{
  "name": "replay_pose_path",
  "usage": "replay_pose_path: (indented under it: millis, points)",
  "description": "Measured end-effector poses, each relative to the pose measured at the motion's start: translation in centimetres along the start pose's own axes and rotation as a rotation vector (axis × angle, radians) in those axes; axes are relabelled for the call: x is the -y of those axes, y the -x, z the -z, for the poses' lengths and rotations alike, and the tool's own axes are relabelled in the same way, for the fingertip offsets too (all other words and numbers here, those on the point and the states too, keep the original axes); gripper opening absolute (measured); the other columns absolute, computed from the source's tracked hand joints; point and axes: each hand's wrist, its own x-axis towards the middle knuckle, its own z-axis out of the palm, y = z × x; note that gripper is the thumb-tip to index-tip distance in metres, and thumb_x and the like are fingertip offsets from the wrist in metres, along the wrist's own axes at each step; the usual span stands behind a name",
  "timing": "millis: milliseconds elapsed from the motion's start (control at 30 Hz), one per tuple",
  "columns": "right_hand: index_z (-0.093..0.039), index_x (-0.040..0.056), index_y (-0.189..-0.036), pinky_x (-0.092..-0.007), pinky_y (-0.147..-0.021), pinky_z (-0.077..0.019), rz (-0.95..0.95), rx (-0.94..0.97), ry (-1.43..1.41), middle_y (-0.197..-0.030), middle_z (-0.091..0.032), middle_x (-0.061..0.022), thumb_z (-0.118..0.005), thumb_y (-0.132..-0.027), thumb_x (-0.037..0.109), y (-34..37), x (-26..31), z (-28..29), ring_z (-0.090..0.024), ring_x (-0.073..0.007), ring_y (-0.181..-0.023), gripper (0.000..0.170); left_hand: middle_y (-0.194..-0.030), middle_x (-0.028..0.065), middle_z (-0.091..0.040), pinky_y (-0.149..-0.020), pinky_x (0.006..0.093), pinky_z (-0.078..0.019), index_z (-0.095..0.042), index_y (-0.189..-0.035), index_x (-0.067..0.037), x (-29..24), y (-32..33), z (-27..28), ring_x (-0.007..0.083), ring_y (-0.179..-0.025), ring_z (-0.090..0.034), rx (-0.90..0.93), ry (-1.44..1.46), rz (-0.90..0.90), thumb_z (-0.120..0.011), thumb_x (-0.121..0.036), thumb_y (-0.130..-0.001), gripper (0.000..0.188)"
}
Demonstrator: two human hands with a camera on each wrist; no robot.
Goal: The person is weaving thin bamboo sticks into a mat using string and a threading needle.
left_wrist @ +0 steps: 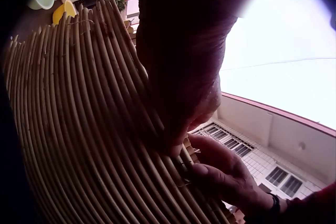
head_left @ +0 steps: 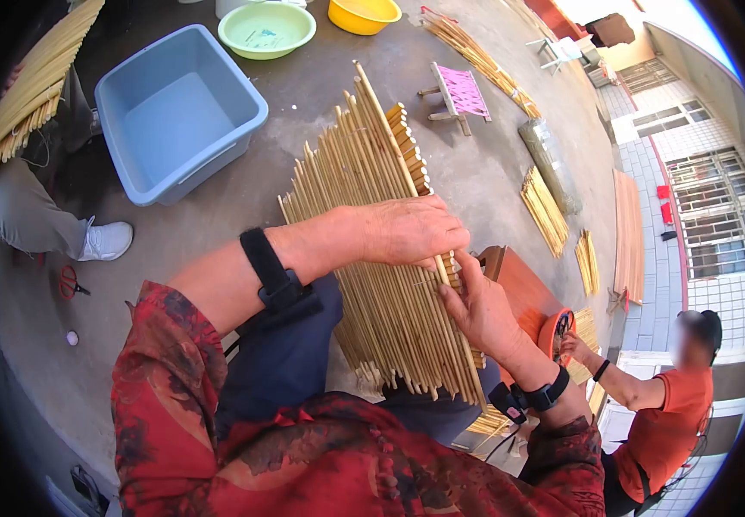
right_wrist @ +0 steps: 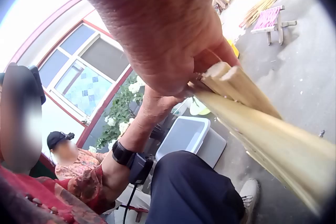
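The right hand (head_left: 486,317) pinched the stick mat's (head_left: 368,284) near-right edge; shadow and overlap left the left hand's (head_left: 411,231) grip unclear.

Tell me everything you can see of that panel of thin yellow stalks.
The panel of thin, straw-coloured stalks, which look like reed or cane, slants over the dark blue trousers. Its stalks run side by side, their far tips uneven, with a thin tie near them. Pale, round cut ends line part of its right edge. There the left hand and right hand grip it.
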Motion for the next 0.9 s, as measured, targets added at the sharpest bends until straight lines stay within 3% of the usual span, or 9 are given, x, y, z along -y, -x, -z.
replay_pose_path:
  millis: [100,233,267,333,433,633,733,833,900]
  points:
    - [-0.042,0.0038,-0.129,-0.0440,-0.072,-0.0512,0.111,-0.030,0.133,-0.095,-0.063,-0.0209,-0.058,-0.091,0.027,1.1,-1.4,2.2,-0.062,-0.0387,-0.089,0.047,-0.089,0.0052,-0.057,-0.085,0.0365,-0.0408,-0.053,-0.090,-0.009,0.2,-0.8,0.6,0.0240,-0.091,-0.057,0.111,-0.112,0.010,-0.071,-0.016,-0.073,0.026]
    - [-0.056,0.0051,-0.110,-0.0417,-0.070,-0.0493,0.271,-0.473,0.229,-0.093,-0.060,-0.0155,-0.067,-0.083,0.013,4.0,-1.2,5.5,-0.060,-0.0340,-0.084,0.031,-0.086,0.0071,-0.056,-0.078,0.0375,-0.0439,-0.054,-0.090,-0.007,0.2,-0.7,2.6,0.0260,-0.088,-0.057,0.070,-0.171,0.119,-0.070,-0.016,-0.075,0.024]
    - [-0.060,0.0060,-0.096,-0.0396,-0.066,-0.0474,0.305,-0.607,0.220,-0.085,-0.057,-0.0112,-0.069,-0.078,0.005,4.8,-0.7,5.8,-0.058,-0.0299,-0.077,0.020,-0.086,0.0071,-0.056,-0.078,0.0375,-0.0439,-0.054,-0.090,-0.007,0.2,-0.9,3.6,0.0260,-0.088,-0.057,0.093,-0.199,0.091,-0.070,-0.016,-0.075,0.024]
    - [-0.060,0.0063,-0.093,-0.0388,-0.065,-0.0467,0.283,-0.664,0.187,-0.082,-0.057,-0.0101,-0.069,-0.078,0.005,6.3,-0.5,5.6,-0.057,-0.0288,-0.075,0.018,-0.089,0.0101,-0.059,-0.076,0.0400,-0.0484,-0.055,-0.088,-0.004,-0.4,-1.8,5.0,0.0291,-0.088,-0.060,-0.051,-0.271,0.310,-0.069,-0.018,-0.078,0.022]
    - [-0.060,0.0065,-0.086,-0.0377,-0.064,-0.0456,0.306,-0.775,0.141,-0.076,-0.053,-0.0083,-0.070,-0.077,0.006,6.7,-1.3,4.3,-0.056,-0.0279,-0.072,0.014,-0.086,0.0122,-0.058,-0.071,0.0399,-0.0482,-0.055,-0.093,-0.003,-0.8,-3.1,7.1,0.0314,-0.083,-0.059,-0.225,-0.353,0.365,-0.069,-0.015,-0.078,0.023]
    - [-0.059,0.0069,-0.085,-0.0378,-0.063,-0.0447,0.413,-0.981,0.064,-0.074,-0.053,-0.0087,-0.070,-0.077,0.007,4.7,-2.7,3.2,-0.055,-0.0286,-0.070,0.013,-0.093,0.0168,-0.063,-0.072,0.0405,-0.0481,-0.058,-0.102,0.000,-4.0,-5.7,11.9,0.0355,-0.083,-0.061,-0.340,-0.340,0.544,-0.067,-0.020,-0.083,0.029]
    - [-0.059,0.0070,-0.084,-0.0372,-0.063,-0.0447,0.469,-1.057,0.029,-0.074,-0.053,-0.0082,-0.069,-0.077,0.008,3.6,-2.0,3.8,-0.055,-0.0281,-0.070,0.013,-0.086,0.0032,-0.062,-0.069,0.0255,-0.0452,-0.059,-0.105,0.001,-5.4,-5.9,13.8,0.0081,-0.080,-0.056,-0.466,-0.186,0.686,-0.066,-0.014,-0.087,0.024]
    - [-0.059,0.0071,-0.084,-0.0371,-0.062,-0.0443,0.543,-1.123,0.012,-0.072,-0.052,-0.0075,-0.070,-0.076,0.008,3.0,-0.9,4.5,-0.055,-0.0272,-0.068,0.013,-0.080,0.0042,-0.063,-0.063,0.0259,-0.0440,-0.061,-0.104,0.001,-6.2,-5.7,13.8,0.0100,-0.068,-0.054,-0.653,0.055,0.680,-0.066,-0.015,-0.086,0.025]
    - [-0.058,0.0068,-0.084,-0.0369,-0.061,-0.0441,0.599,-1.139,0.017,-0.072,-0.051,-0.0073,-0.069,-0.076,0.008,2.2,0.1,5.0,-0.055,-0.0266,-0.068,0.013,-0.080,-0.0008,-0.060,-0.062,0.0221,-0.0418,-0.061,-0.104,0.002,-7.1,-5.4,13.8,0.0041,-0.068,-0.048,-0.672,0.062,0.705,-0.067,-0.014,-0.086,0.024]
